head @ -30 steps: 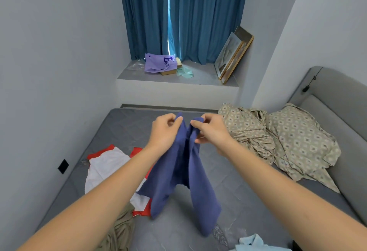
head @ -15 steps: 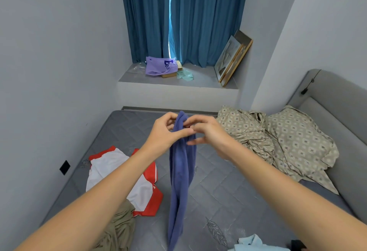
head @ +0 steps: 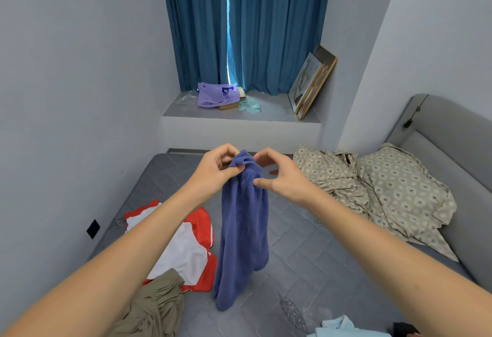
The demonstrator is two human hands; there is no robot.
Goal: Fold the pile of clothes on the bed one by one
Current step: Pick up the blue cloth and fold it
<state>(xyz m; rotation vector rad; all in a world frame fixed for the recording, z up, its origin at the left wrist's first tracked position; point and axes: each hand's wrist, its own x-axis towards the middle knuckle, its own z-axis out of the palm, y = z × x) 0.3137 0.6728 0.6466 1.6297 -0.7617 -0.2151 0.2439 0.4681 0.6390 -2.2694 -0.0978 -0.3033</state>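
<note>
Head camera view: at frame centre, the left hand [head: 217,168] pinches the bunched top of a blue garment [head: 243,232] hanging above the bed [head: 306,256]. Beside it, the right hand [head: 279,174] has relaxed fingers, thumb touching the cloth.

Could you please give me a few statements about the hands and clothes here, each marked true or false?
1. The left hand pinches the top of the blue garment. True.
2. The blue garment lies folded flat on the bed. False: it hangs from the hand, its lower end down near the mattress.
3. The right hand grips the garment in a closed fist. False: its fingers are spread, at most touching the fabric.
4. A red and white garment lies on the bed, left of the blue one. True.
5. The curtains are pulled wide open. False: only a narrow gap shows.
</note>
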